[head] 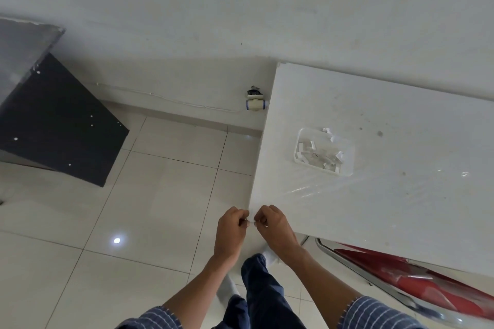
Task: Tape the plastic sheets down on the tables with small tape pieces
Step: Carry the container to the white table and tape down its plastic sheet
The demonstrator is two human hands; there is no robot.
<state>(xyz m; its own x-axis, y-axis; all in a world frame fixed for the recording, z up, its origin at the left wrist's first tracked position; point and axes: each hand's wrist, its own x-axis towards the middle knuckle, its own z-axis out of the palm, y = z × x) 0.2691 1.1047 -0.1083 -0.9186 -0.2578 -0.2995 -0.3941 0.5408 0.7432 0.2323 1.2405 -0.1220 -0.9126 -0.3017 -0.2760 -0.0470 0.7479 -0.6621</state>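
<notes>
A white table (401, 141) fills the right side, covered by a clear plastic sheet (334, 189) that wrinkles and glints near the front. My left hand (232, 232) and my right hand (275, 227) meet at the table's near left corner. Both pinch a small white tape piece (251, 215) between their fingertips, right against the corner edge. A clear plastic container (348, 165) holding several small white tape pieces sits on the table, up and to the right of my hands.
Pale floor tiles (149, 195) spread to the left. A dark cabinet (53, 125) stands at the far left. A red chair (417, 283) with a chrome frame sits under the table at the lower right. A wall fitting (255, 103) is mounted low beside the table.
</notes>
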